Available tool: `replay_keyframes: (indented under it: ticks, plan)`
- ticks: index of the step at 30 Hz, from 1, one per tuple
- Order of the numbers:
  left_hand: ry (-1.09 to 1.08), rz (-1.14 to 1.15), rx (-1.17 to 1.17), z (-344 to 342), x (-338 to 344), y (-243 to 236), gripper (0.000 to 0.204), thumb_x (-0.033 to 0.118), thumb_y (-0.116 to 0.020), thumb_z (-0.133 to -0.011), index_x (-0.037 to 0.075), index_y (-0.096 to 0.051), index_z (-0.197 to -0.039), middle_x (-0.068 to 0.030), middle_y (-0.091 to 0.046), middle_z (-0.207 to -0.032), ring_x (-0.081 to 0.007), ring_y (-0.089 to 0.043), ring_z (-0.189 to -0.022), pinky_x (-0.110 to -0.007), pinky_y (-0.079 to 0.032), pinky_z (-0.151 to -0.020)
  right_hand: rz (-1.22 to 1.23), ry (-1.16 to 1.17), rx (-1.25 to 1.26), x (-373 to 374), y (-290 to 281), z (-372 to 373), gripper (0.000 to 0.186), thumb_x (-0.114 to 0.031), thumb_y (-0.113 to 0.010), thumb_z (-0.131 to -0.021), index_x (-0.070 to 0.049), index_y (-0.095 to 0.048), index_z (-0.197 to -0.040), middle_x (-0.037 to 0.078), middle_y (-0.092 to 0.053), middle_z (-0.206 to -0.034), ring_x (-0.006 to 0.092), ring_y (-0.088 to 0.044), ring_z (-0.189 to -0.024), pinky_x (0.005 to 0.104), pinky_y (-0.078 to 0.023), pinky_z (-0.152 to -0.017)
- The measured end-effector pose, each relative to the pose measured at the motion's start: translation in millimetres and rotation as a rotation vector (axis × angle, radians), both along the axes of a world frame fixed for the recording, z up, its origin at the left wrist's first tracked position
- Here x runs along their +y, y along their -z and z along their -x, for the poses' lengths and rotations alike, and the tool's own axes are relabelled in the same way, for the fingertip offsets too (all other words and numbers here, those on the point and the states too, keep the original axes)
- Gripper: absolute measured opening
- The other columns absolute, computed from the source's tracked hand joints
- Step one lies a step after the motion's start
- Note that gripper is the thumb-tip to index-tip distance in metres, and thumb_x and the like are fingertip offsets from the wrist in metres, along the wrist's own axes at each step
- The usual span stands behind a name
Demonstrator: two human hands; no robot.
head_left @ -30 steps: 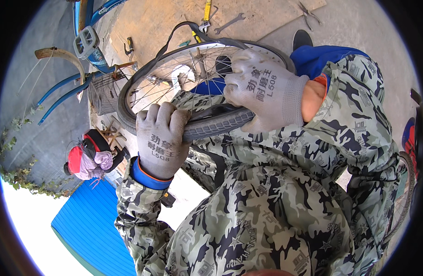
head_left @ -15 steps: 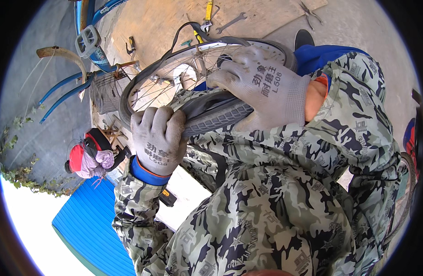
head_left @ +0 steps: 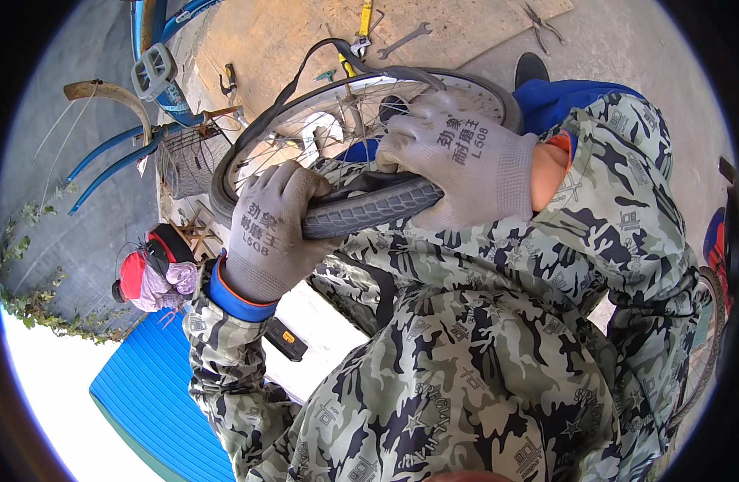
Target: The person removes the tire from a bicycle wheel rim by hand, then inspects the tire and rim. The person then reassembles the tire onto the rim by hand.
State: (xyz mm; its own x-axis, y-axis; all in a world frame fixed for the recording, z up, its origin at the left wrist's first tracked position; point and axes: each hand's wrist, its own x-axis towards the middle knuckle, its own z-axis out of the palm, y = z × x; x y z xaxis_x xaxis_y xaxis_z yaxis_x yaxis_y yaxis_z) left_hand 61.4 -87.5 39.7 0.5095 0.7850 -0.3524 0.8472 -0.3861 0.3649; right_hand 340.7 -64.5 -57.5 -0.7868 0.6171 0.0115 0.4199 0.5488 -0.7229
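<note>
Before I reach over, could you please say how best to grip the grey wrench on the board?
I'd probably pinch the grey wrench mid-shaft, coming from above and its right: it lies flat on the board, its slim shaft widening at both ends, with a yellow-handled tool to its left.

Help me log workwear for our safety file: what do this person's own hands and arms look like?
The left hand and right hand wear grey gloves with dark printing on the backs and ribbed knit cuffs. The camouflage sleeves are grey-green, black and pale; blue inner cuffs edged in orange show at the wrists.
</note>
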Motion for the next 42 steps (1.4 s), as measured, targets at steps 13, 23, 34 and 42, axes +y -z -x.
replay_keyframes:
  ticks: [13, 23, 34, 42]
  plan:
    - [-0.043, 0.217, -0.107, 1, -4, 19, 0.065, 0.026, -0.104, -0.067, 0.007, -0.06, -0.111, -0.0134, -0.069, -0.089, -0.0354, -0.071, -0.081, -0.044, -0.056, -0.074, 0.366, -0.226, -0.025, 19, 7, -1, 0.064, -0.05, -0.091, -0.081, -0.004, -0.073, -0.122, 0.015, -0.07, -0.117, 0.0333, -0.07, -0.112, 0.0466, -0.047, -0.113]
    - [0.092, 0.096, 0.045, -17, -12, 8, 0.055, 0.026, -0.102, -0.066, 0.008, -0.064, -0.101, -0.0121, -0.066, -0.091, -0.037, -0.07, -0.088, -0.048, -0.054, -0.078, 0.679, -0.313, -0.377, 22, 0, 14, 0.067, -0.055, -0.084, -0.083, -0.016, -0.073, -0.137, 0.018, -0.066, -0.136, 0.0368, -0.071, -0.119, 0.0456, -0.058, -0.102]
    - [0.079, 0.05, 0.043, -7, -12, 6, 0.06, 0.027, -0.104, -0.065, 0.01, -0.065, -0.107, -0.0097, -0.066, -0.091, -0.0364, -0.068, -0.089, -0.046, -0.05, -0.085, 0.71, -0.258, 0.035, 16, 7, 14, 0.08, -0.038, -0.086, -0.083, -0.013, -0.059, -0.155, 0.019, -0.062, -0.144, 0.0371, -0.069, -0.126, 0.0453, -0.051, -0.116]
    - [0.045, -0.07, 0.006, -22, -17, 0, 0.063, 0.016, -0.103, -0.061, 0.013, -0.06, -0.108, -0.0075, -0.066, -0.096, -0.0355, -0.066, -0.092, -0.047, -0.049, -0.087, 0.733, -0.287, -0.274, 23, -1, 8, 0.09, -0.057, -0.082, -0.082, -0.011, -0.06, -0.155, 0.015, -0.057, -0.154, 0.0364, -0.073, -0.121, 0.0439, -0.058, -0.109]
